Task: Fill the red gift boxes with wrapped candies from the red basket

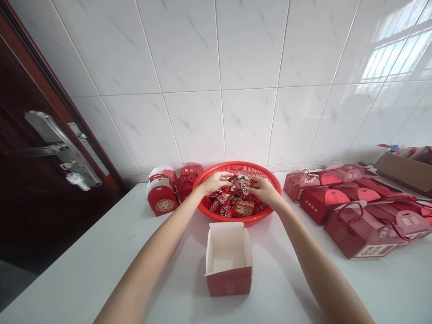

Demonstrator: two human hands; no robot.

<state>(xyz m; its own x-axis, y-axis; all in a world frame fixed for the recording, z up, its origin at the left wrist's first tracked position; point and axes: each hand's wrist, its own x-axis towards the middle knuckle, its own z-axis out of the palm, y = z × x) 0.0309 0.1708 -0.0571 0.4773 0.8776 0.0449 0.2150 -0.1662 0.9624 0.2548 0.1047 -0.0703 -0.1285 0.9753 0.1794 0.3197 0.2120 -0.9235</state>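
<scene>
Both my hands reach into a red plastic basket [250,220] heaped with wrapped snacks and sweets. My left hand [218,183] is closed, its fingertips pinching a small dark red packet [235,182]. Over the right part of the heap, my right hand [265,191] has its fingers closed on the edge of a red packet with a cartoon face [244,185]. A gold-labelled packet [243,208] lies at the front of the heap. Nearer to me stands an open red paper box [229,282], white inside, its flaps up and no contents visible.
Folded red gift boxes [162,194] stand left of the basket. Several closed gift boxes [367,229] with cord handles fill the right side. Behind them is a brown cardboard box [405,171]. A tiled wall [249,121] backs the white table [111,265]; a dark door [30,189] is left.
</scene>
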